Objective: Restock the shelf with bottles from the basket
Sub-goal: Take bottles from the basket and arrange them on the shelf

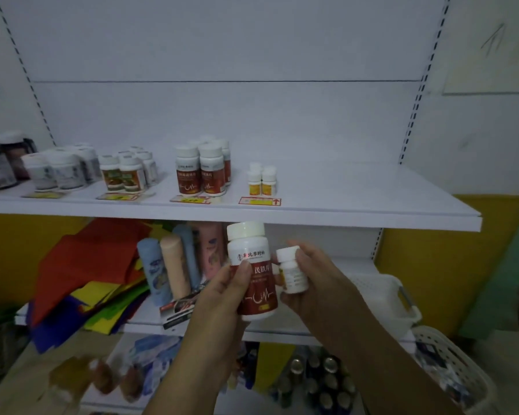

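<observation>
Left hand (pixel 222 292): gripping the large red-labelled bottle (pixel 252 271) around its lower body, thumb lying across the label, holding it upright below the front edge of the upper shelf (pixel 372 205).
Right hand (pixel 318 280): closing around the small white bottle (pixel 292 271), fingers wrapping its right side, holding it just beside the large bottle, nearly touching it.
Upper shelf, middle: matching red-labelled bottles (pixel 200 172) are standing in a tight group near the front edge, with a yellow price tag (pixel 191 200) lying in front of them.
Upper shelf, right of middle: a cluster of small white bottles with yellow labels (pixel 262 179) is standing behind a red-bordered tag (pixel 259 201); the right end of the shelf is lying bare.
Upper shelf, left end: more white-capped bottles (pixel 60 169) and dark jars (pixel 0 163) are sitting in groups towards the left edge.
Lower shelf (pixel 282 324): pastel rolls (pixel 174 265) are leaning upright at the middle, coloured cloth (pixel 87 280) is piling up at the left edge, and a white tray (pixel 387 298) is resting at the right edge.
Basket (pixel 450 363): a white perforated one is showing at the lower right, beside the right forearm; its contents are too blurred to tell.
</observation>
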Tool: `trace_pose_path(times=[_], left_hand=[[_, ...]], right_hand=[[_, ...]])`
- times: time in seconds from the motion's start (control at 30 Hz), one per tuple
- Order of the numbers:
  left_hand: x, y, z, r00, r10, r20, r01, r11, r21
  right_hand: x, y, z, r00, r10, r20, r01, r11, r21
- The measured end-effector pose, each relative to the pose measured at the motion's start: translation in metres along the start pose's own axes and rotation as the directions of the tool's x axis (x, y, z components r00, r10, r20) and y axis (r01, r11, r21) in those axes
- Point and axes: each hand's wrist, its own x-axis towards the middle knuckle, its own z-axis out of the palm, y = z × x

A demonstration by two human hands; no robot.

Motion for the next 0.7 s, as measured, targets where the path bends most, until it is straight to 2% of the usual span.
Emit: trace_pose_path(times=[0.2,0.3,0.4,0.53,0.6,0.7], left_hand=[[0.028,0.013,-0.003,1.0,-0.005,0.018,0.005,1.0,-0.017],[0.055,0.017,-0.008,1.0,-0.01,0.014,0.01,1.0,0.001],[0.088,0.029,-0.011,1.0,0.02,0.001,-0.02,1.0,0.004],[0.132,0.051,-0.014,0.992,0.119,-0.042,-0.119,0.993,0.02],[0.152,0.061,-0.016,0.987,0.147,-0.063,-0.147,0.989,-0.001],[0.178,0.069,-0.014,0.977,0.197,-0.078,-0.194,0.98,0.037]], right_hand=[[0.023,-0.013,0.004,0.998,-0.053,-0.018,0.053,0.998,0.035],[0.048,-0.018,0.0,0.99,-0.139,-0.005,0.137,0.98,-0.141],[0.087,-0.03,-0.001,0.979,-0.203,-0.005,0.198,0.96,-0.197],[0.16,-0.066,-0.013,0.966,-0.247,-0.072,0.232,0.959,-0.162],[0.201,-0.087,-0.022,0.962,-0.259,-0.085,0.234,0.944,-0.231],[0.261,-0.109,-0.032,0.976,-0.218,-0.006,0.198,0.899,-0.391]])
